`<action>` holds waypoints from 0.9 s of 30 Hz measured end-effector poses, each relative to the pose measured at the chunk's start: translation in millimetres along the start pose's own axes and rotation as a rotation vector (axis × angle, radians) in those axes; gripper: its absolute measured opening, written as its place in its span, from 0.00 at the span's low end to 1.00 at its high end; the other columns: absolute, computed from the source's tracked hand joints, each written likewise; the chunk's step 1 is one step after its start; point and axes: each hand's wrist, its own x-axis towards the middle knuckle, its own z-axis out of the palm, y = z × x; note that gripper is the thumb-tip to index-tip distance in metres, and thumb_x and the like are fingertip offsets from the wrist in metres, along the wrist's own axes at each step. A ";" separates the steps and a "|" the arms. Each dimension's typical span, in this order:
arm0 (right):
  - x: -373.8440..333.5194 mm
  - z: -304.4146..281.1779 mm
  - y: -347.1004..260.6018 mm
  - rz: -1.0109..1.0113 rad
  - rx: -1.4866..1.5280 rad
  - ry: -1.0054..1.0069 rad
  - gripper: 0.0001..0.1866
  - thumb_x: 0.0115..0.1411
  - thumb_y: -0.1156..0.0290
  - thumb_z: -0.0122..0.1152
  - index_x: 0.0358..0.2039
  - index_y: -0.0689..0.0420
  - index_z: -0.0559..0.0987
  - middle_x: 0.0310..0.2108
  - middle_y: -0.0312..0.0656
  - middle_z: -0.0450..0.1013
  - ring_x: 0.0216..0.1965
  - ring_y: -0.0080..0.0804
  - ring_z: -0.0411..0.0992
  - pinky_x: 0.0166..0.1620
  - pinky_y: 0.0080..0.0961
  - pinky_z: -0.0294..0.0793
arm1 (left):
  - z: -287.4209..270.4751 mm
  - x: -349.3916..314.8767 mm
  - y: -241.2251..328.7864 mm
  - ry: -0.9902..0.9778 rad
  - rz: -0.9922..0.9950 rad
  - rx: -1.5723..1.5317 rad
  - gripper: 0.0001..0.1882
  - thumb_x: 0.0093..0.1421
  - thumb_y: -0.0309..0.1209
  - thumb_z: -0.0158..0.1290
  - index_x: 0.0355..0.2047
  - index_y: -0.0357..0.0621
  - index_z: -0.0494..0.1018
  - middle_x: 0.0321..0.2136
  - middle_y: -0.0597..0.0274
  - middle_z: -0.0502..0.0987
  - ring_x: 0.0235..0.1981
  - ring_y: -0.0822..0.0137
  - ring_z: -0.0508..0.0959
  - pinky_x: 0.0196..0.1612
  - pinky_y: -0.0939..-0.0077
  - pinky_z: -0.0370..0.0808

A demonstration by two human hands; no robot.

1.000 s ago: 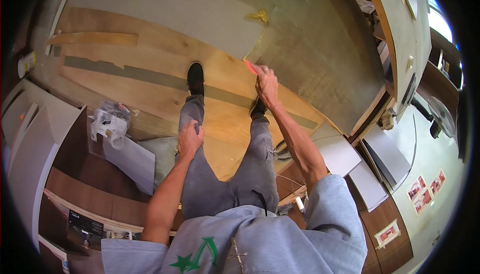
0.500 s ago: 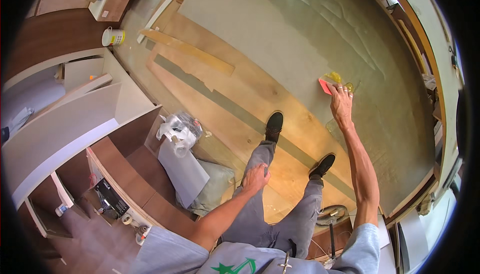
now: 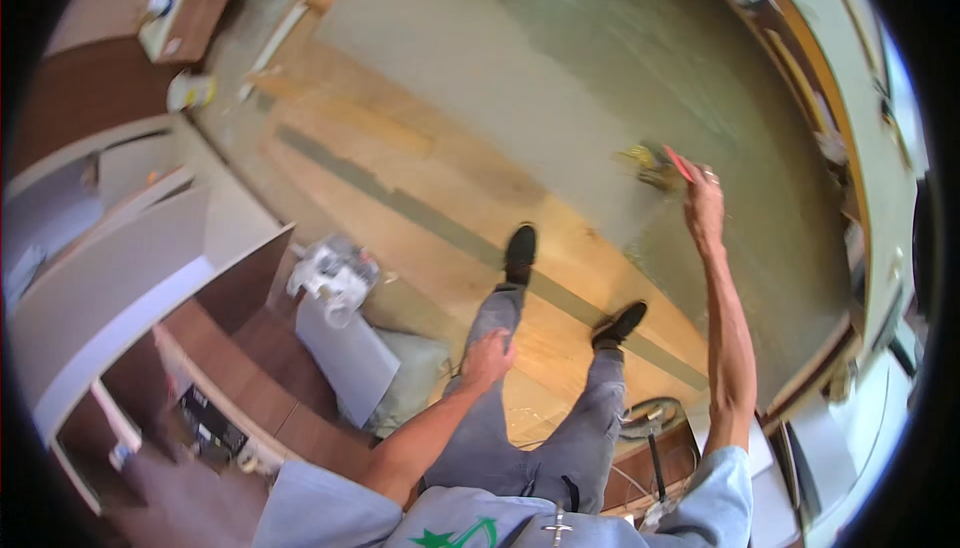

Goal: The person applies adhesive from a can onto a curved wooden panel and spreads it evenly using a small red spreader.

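Note:
My right hand (image 3: 705, 210) is closed on a flat red spreader (image 3: 679, 164), seen nearly edge-on, over a large grey-green sheet (image 3: 480, 58). Just left of the spreader, a blurred patch of yellow, glossy glue-like liquid (image 3: 648, 163) lies on the sheet. Much of the sheet beyond and to the right looks darker and wet, while a paler dull area lies to the left. My left hand (image 3: 488, 356) rests on my left trouser leg (image 3: 497, 313) near the knee, holding no tool.
My shoes stand on a wooden board (image 3: 440, 188) with a dark stripe. Left are open cabinet carcasses (image 3: 230, 218), a plastic bag (image 3: 340, 273) and a white panel (image 3: 345, 363). A white bucket (image 3: 188, 93) stands far left. A cluttered ledge (image 3: 800, 58) borders the right side.
My right hand and the red spreader have moved right, and the spreader has turned more edge-on. The yellow patch now lies left of it. The whole view has shifted slightly.

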 end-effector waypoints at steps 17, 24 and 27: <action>-53.9 33.9 -50.3 0.150 0.069 -0.078 0.25 0.59 0.80 0.54 0.57 0.50 0.80 0.52 0.42 0.76 0.52 0.46 0.73 0.53 0.42 0.74 | -24.2 21.9 16.1 -0.082 0.077 0.043 0.15 0.62 0.39 0.56 0.44 0.44 0.78 0.43 0.49 0.82 0.46 0.46 0.81 0.49 0.54 0.77; -69.7 44.3 -44.8 0.187 0.072 -0.018 0.23 0.60 0.78 0.54 0.55 0.49 0.81 0.48 0.42 0.76 0.49 0.45 0.73 0.51 0.41 0.73 | -21.7 35.6 13.2 -0.084 0.089 0.059 0.15 0.62 0.39 0.56 0.44 0.43 0.78 0.42 0.46 0.82 0.45 0.44 0.82 0.48 0.53 0.77; -84.9 41.8 -36.6 0.177 0.090 -0.013 0.22 0.60 0.78 0.53 0.54 0.50 0.81 0.48 0.43 0.76 0.48 0.44 0.73 0.50 0.41 0.73 | -24.9 32.9 26.8 -0.099 0.107 0.069 0.15 0.62 0.38 0.56 0.44 0.43 0.78 0.41 0.45 0.82 0.44 0.43 0.82 0.48 0.52 0.77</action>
